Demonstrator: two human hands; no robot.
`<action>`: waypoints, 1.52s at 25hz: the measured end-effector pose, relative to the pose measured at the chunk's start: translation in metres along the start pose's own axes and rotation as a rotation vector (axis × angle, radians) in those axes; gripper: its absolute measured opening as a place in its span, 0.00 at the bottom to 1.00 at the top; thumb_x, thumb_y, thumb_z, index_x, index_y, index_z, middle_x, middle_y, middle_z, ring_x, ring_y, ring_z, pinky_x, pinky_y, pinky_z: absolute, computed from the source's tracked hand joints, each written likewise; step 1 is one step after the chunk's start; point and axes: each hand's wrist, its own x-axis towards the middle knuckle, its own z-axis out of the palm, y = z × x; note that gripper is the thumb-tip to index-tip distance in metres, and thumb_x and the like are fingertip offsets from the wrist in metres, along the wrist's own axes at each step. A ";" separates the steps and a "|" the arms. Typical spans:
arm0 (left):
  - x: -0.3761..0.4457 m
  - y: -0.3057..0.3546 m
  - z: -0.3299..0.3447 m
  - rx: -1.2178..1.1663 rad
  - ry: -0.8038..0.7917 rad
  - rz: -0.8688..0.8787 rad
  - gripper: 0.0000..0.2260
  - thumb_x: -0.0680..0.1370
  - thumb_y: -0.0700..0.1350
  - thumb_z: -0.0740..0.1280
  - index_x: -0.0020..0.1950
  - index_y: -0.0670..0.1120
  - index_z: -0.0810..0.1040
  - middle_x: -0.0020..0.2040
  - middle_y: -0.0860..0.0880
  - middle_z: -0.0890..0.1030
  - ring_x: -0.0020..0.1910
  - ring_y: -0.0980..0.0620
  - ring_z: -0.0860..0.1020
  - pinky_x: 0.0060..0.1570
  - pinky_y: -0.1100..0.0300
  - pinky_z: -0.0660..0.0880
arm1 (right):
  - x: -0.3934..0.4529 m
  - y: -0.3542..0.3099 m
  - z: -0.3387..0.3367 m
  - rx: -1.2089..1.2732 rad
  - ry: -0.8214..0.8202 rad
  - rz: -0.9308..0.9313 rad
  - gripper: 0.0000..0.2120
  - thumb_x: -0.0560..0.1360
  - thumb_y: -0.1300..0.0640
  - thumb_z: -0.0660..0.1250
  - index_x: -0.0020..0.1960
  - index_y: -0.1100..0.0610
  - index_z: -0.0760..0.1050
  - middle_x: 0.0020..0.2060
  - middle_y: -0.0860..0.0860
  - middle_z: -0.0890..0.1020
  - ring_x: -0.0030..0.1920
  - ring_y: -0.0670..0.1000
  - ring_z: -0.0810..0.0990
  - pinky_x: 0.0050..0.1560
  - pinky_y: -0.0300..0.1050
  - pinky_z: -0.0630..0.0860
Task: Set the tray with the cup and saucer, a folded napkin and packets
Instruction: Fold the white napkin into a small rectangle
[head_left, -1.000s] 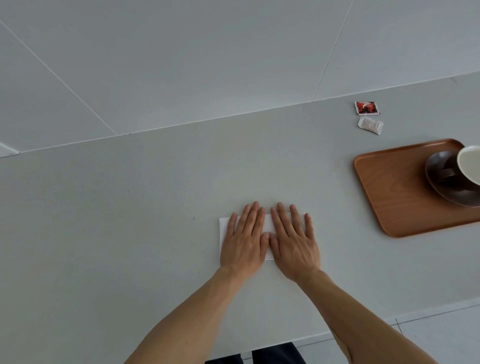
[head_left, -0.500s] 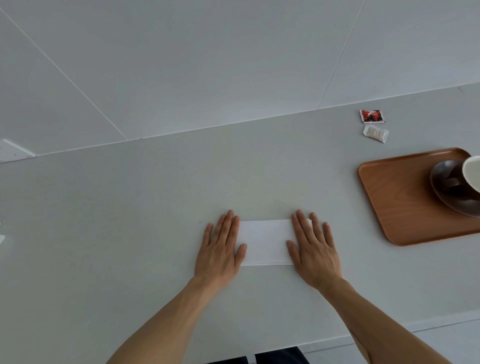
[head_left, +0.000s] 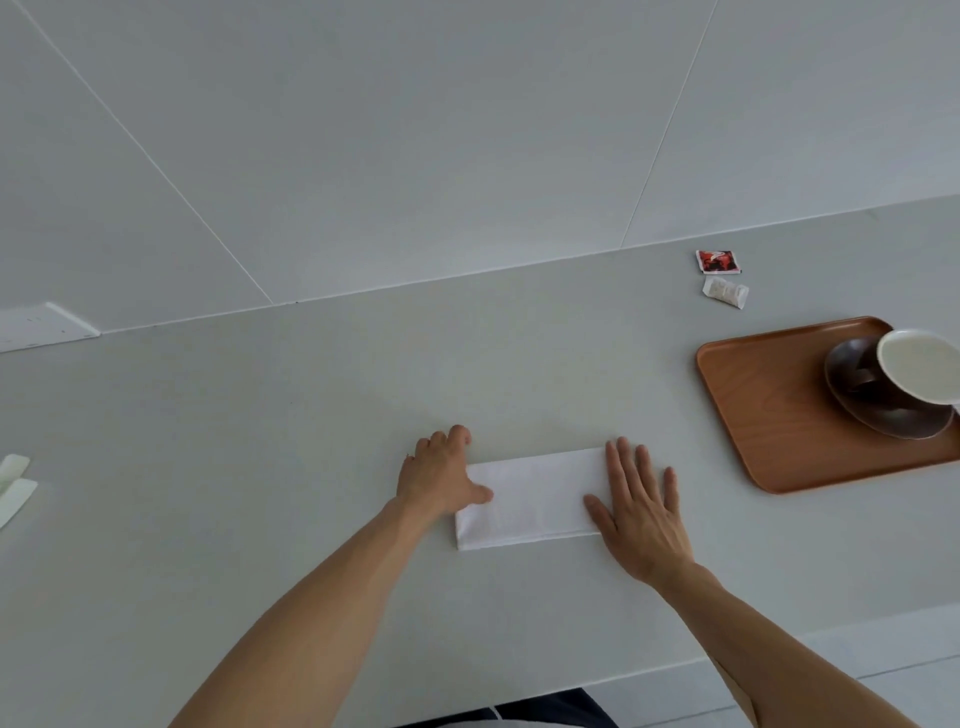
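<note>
A white napkin (head_left: 535, 499), folded into a long strip, lies flat on the grey counter in front of me. My left hand (head_left: 441, 475) rests at its left end, fingers curled, thumb on the paper. My right hand (head_left: 641, 512) lies flat with fingers spread over the napkin's right end. To the right, a brown wooden tray (head_left: 763, 415) carries a dark saucer (head_left: 898, 415) with a cup (head_left: 919, 371), white inside. Beyond the tray lie a red packet (head_left: 718, 261) and a white packet (head_left: 725, 292) on the counter.
The counter (head_left: 260, 441) meets a pale wall along its far edge. A white wall socket plate (head_left: 41, 327) sits at the far left. Pale flat pieces (head_left: 13, 488) lie at the left edge. The counter's near edge runs just below my forearms.
My hands slid apart along the napkin from its middle to its ends. The left hand's fingers have curled at the left end; the right hand stays flat.
</note>
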 end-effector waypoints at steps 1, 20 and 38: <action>0.001 -0.002 -0.003 -0.027 -0.045 -0.037 0.32 0.64 0.60 0.75 0.61 0.48 0.69 0.58 0.48 0.74 0.58 0.44 0.73 0.53 0.50 0.73 | -0.001 -0.002 0.000 0.005 -0.007 0.011 0.34 0.81 0.38 0.43 0.77 0.53 0.31 0.79 0.48 0.38 0.77 0.51 0.33 0.76 0.59 0.35; -0.078 -0.067 -0.035 -0.914 0.186 -0.256 0.09 0.73 0.43 0.70 0.50 0.51 0.75 0.43 0.46 0.79 0.41 0.48 0.81 0.32 0.55 0.79 | -0.011 -0.057 0.018 -0.013 0.043 -0.111 0.33 0.77 0.35 0.36 0.79 0.48 0.38 0.79 0.47 0.40 0.78 0.55 0.35 0.74 0.65 0.34; -0.047 0.076 0.024 -0.350 0.120 -0.197 0.17 0.72 0.48 0.67 0.56 0.51 0.64 0.46 0.48 0.80 0.39 0.45 0.75 0.34 0.57 0.68 | -0.017 0.000 0.004 -0.056 0.059 -0.025 0.28 0.79 0.38 0.40 0.78 0.39 0.44 0.80 0.46 0.48 0.79 0.53 0.42 0.75 0.65 0.39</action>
